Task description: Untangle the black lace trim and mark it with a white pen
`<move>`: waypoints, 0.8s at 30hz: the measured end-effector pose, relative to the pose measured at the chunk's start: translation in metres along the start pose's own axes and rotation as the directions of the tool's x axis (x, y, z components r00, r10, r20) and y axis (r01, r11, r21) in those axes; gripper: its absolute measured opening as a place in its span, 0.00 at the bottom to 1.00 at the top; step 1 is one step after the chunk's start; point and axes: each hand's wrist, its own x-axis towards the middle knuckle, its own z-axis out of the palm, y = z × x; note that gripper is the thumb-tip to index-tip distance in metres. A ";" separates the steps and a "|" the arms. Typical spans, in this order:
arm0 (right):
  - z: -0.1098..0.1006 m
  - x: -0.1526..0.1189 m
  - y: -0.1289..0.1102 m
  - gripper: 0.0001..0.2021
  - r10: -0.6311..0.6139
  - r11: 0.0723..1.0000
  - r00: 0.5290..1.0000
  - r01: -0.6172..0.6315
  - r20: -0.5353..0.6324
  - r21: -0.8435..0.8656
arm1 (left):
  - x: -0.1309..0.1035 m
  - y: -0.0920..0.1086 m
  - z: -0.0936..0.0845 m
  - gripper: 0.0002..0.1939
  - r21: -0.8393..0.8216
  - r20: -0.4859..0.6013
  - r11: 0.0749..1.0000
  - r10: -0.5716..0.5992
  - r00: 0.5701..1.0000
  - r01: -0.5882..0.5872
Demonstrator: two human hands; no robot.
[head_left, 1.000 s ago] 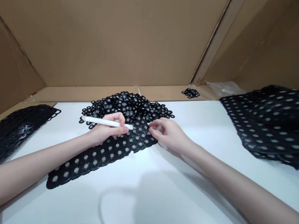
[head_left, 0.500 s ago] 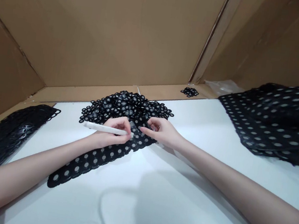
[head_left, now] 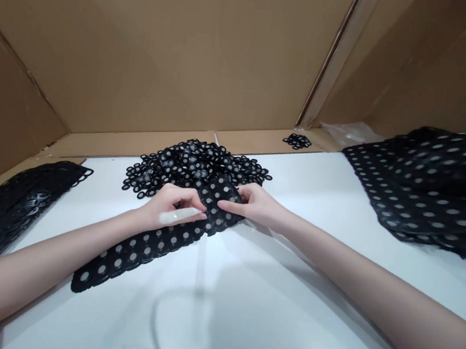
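A black strip with rows of pale round dots lies slantwise on the white table. My right hand pinches its far right end, thumb on top, the other fingers partly hidden behind it. A slim white pen-like stick is held between the thumb and fingers of my left hand. The stick's tip is at the strip's edge, close to my right thumb. Just behind both hands is a heap of small black rings.
Stacked black perforated sheets lie at the left. More dotted black sheets are piled at the right, beside a clear plastic bag. A small ring cluster sits by the back cardboard wall.
The white stick has swung in my left hand, its rear end now nearer and lower. The strip's right end has lifted and my right fingers have closed on it.
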 end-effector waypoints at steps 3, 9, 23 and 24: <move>0.000 0.003 0.005 0.24 -0.049 0.992 0.997 0.042 -0.060 -0.121 | 0.000 -0.001 0.001 0.08 0.105 -0.021 0.993 0.059 0.998 -0.056; -0.002 0.003 0.006 0.25 -0.057 0.997 0.996 0.052 -0.069 -0.065 | 0.000 -0.003 0.001 0.08 0.106 0.006 0.991 0.077 0.997 -0.077; -0.006 0.005 0.011 0.24 -0.079 0.995 0.995 0.074 -0.065 -0.071 | 0.016 0.000 -0.001 0.13 0.077 -0.031 0.990 0.124 0.992 -0.122; -0.007 0.006 0.013 0.24 -0.088 0.992 0.994 0.082 -0.068 -0.092 | 0.021 0.002 -0.001 0.13 0.049 -0.038 0.988 0.150 0.988 -0.148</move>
